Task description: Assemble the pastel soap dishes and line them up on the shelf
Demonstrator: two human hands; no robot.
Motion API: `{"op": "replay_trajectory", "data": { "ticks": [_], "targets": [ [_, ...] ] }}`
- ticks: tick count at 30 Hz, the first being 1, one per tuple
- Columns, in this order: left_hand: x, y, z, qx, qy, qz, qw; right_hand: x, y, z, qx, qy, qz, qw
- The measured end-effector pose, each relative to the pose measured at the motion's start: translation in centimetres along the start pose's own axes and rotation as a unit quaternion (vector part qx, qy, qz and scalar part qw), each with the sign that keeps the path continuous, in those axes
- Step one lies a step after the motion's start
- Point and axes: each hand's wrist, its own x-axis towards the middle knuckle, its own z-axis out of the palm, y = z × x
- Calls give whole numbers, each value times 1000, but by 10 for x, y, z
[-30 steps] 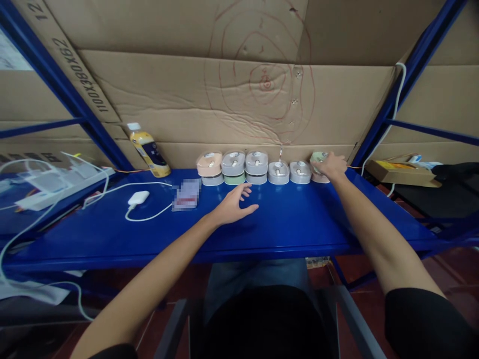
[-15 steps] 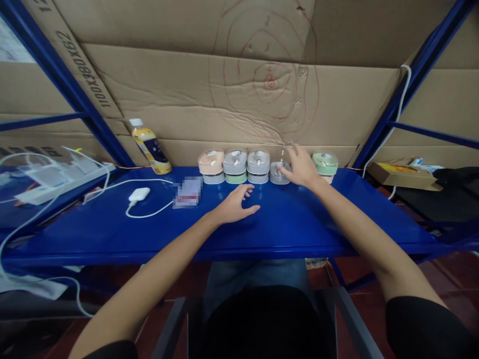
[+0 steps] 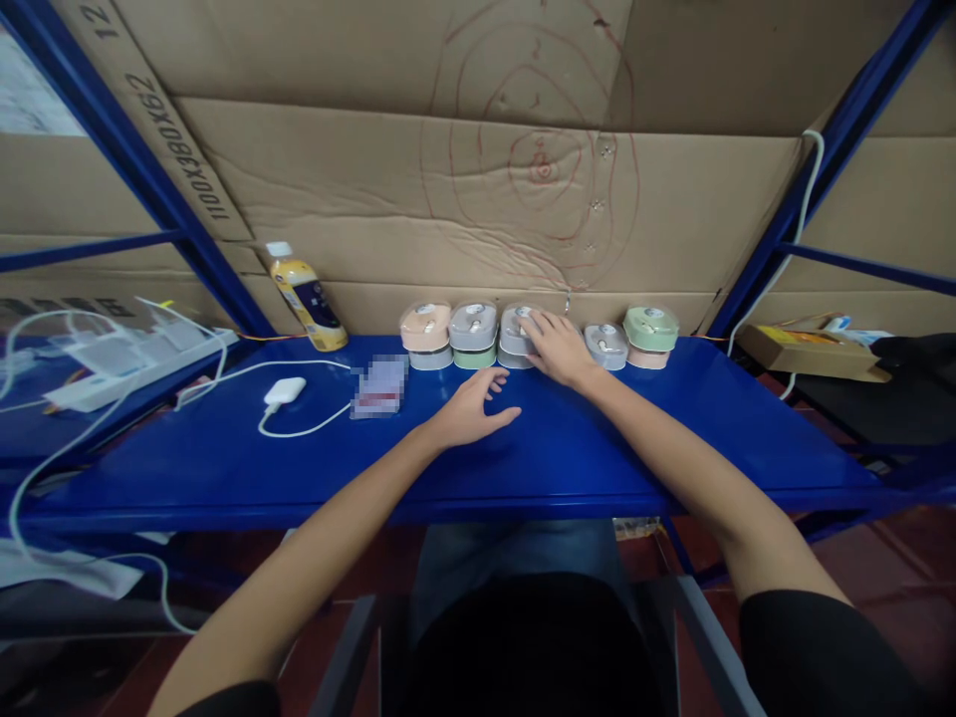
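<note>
A row of small lidded boxes, most stacked in twos, stands along the back of the blue table. My right hand [image 3: 559,349] lies over the right side of a grey stack [image 3: 514,335], fingers stretched across its lid, thumb apart at the front. What is directly behind this hand is hidden. Just right of it sits a single low grey box [image 3: 606,347], then a stack with green above pink [image 3: 651,329]. To the left are a grey-over-green stack [image 3: 473,329] and a peach-over-grey stack [image 3: 425,331]. My left hand [image 3: 476,408] hovers in front of them, thumb apart, holding nothing.
A yellow drink bottle [image 3: 308,299] leans at the back left. Nearer are a blurred-out flat item [image 3: 380,386] and a white charger [image 3: 285,391] with its cable. Cardboard [image 3: 358,159] forms the back wall, and blue metal posts [image 3: 829,189] frame the sides.
My right hand has moved left onto the lid of the grey stack. A single grey box now shows where that hand was. My left hand stays in place; the view shifts slightly.
</note>
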Motion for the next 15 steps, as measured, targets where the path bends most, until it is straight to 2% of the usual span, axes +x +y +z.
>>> {"op": "replay_trajectory", "data": {
  "ticks": [4, 6, 8, 10, 13, 15],
  "targets": [
    [5, -11, -3, -66, 81, -40, 994, -41, 1, -23, 80, 23, -45, 996],
    [8, -18, -7, -127, 98, -56, 985, -66, 2, -37, 136, 39, -75, 987],
    [9, -22, -12, -194, 69, -58, 977, -90, 0, -49, 200, 39, -100, 974],
    [8, -21, -16, -239, 16, -51, 970, -109, -4, -56, 262, 12, -114, 958],
    [4, -15, -15, -255, -67, -34, 964, -126, -8, -55, 314, -16, -122, 941],
    [2, -9, -12, -248, -100, -30, 963, -132, -8, -49, 323, -19, -125, 938]
  ]
}}
